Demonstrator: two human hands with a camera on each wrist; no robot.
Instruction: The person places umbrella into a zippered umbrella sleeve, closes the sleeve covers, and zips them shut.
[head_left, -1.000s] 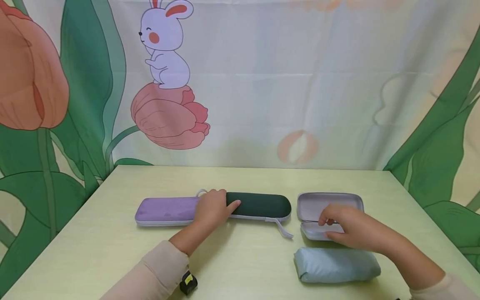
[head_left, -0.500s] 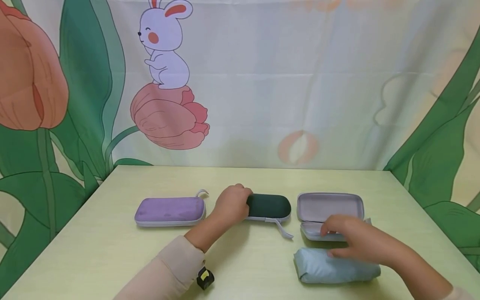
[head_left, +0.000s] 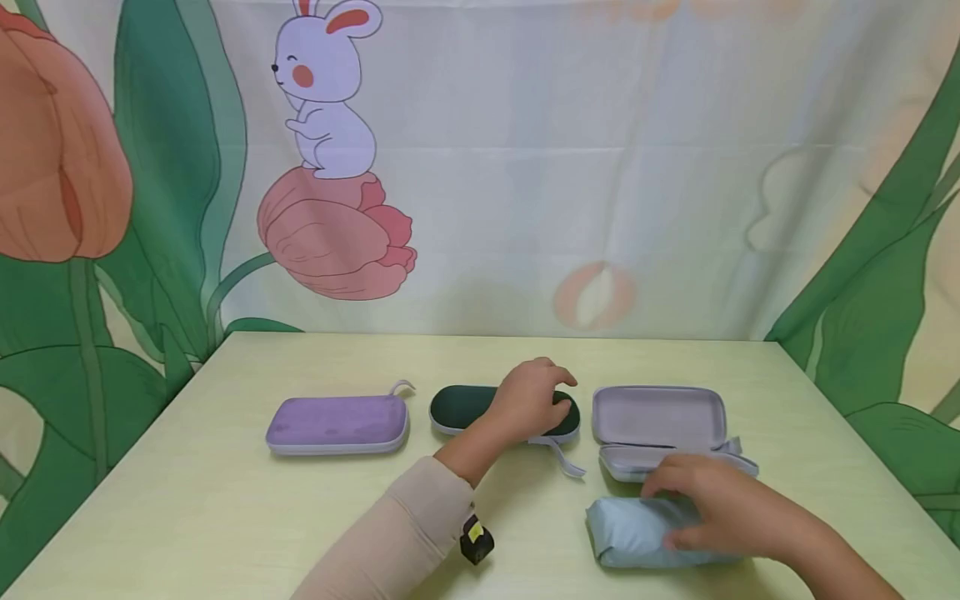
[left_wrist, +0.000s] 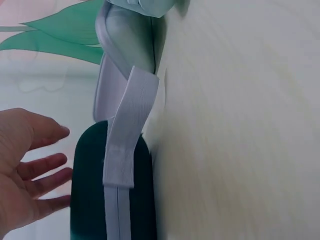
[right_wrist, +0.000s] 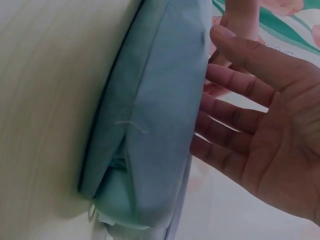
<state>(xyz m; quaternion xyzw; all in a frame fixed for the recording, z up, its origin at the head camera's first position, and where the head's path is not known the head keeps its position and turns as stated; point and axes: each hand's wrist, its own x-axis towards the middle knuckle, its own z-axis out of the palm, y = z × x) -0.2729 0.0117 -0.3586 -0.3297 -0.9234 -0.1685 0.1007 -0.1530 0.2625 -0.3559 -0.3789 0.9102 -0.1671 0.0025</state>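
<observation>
Holding nothing, the loose hands seem to be reaching, with a dark green zip case [head_left: 461,407] under the left hand [head_left: 525,404] and a folded blue bundle [head_left: 626,533] under the right hand [head_left: 720,510], so grabbing needs curled fingers.

Beige sleeve [head_left: 401,537], black wrist camera [head_left: 478,548] with yellow patch [head_left: 476,529]

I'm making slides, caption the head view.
Left hand over a dark green case, right hand over a pale blue bundle.
</observation>
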